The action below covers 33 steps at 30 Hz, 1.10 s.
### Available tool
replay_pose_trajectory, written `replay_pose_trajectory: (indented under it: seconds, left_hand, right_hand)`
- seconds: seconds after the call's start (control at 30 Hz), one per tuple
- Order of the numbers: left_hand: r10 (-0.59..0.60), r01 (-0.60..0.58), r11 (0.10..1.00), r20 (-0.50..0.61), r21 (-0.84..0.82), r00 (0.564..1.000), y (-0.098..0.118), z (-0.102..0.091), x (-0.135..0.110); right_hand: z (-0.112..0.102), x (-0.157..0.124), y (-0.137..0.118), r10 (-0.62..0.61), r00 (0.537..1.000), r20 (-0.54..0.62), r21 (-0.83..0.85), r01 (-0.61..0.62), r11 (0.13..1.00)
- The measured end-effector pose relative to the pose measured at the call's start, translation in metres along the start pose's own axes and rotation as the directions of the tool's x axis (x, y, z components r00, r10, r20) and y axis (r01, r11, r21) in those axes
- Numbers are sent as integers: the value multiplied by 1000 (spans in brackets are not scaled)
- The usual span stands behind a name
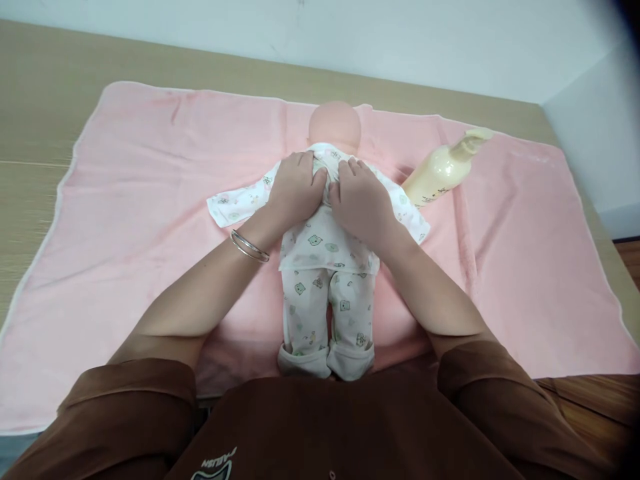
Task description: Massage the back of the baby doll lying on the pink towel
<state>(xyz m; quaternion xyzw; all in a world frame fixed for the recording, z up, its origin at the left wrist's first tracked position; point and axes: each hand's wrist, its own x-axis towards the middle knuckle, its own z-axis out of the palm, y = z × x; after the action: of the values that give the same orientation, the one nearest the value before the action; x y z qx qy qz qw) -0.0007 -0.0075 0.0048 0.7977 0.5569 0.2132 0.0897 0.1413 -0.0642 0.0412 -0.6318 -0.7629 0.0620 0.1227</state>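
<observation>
A baby doll (334, 125) lies face down, its bald head pointing away from me. It wears a white printed long-sleeved top (327, 241) and matching trousers (306, 310) with turned-up cuffs. My left hand (299, 188) rests flat on the left side of the doll's upper back, with a silver bangle (249, 246) at the wrist. On the right side of the back, my right hand (361, 201) lies the same way. Both thumbs point inward, close to each other, and the fingers reach toward the shoulders. Neither hand grips anything that I can see.
A pink blanket (165, 180) spreads under the doll over a wooden table (35, 140). To the doll's right a cream pump bottle (440, 172) leans over on the blanket. Behind the table stands a white wall (350, 40).
</observation>
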Motion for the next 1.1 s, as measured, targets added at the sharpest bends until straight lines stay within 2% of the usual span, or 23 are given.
replay_pose_trajectory:
  seconds: [0.17, 0.3, 0.4, 0.57, 0.67, 0.73, 0.8, 0.87, 0.97, 1.1]
  left_hand:
    - [66, -64, 997, -38, 46, 997, 20, -8, -22]
    - [149, -149, 987, 1, 58, 989, 30, -20, -27]
    - [91, -91, 996, 48, 0, 995, 22, -21, -15]
    - [-26, 29, 998, 47, -57, 999, 5, -8, 1]
    - [-2, 3, 1000, 15, -20, 1000, 7, -5, -6]
    - [46, -46, 999, -11, -1, 999, 15, -9, -17]
    - [91, -91, 996, -5, 11, 996, 25, -15, -26]
    - [100, -100, 995, 16, 2, 995, 31, -20, -31]
    - [66, -65, 997, 30, -41, 997, 28, -21, -25]
    - [-10, 13, 997, 40, -77, 999, 8, -13, -5]
  right_hand:
    - [1, 25, 28, 104, 994, 36, 120, -108, 987]
    - [4, 25, 35, 51, 998, 42, 96, -55, 994]
    - [3, 10, 23, -3, 1000, 22, 10, 3, 1000]
    - [-3, -8, 1, -29, 999, -19, -25, 29, 999]
    - [-7, 1, 6, -17, 1000, 6, -3, 17, 1000]
    - [-8, 12, 16, 33, 998, 44, 26, -34, 999]
    - [-7, 23, 26, 92, 993, 79, 63, -97, 993]
    - [-5, 29, 33, 95, 991, 91, 74, -102, 992]
    - [-1, 24, 32, 40, 997, 69, 11, -40, 999]
    - [-3, 3, 13, -17, 1000, 25, -44, 18, 999]
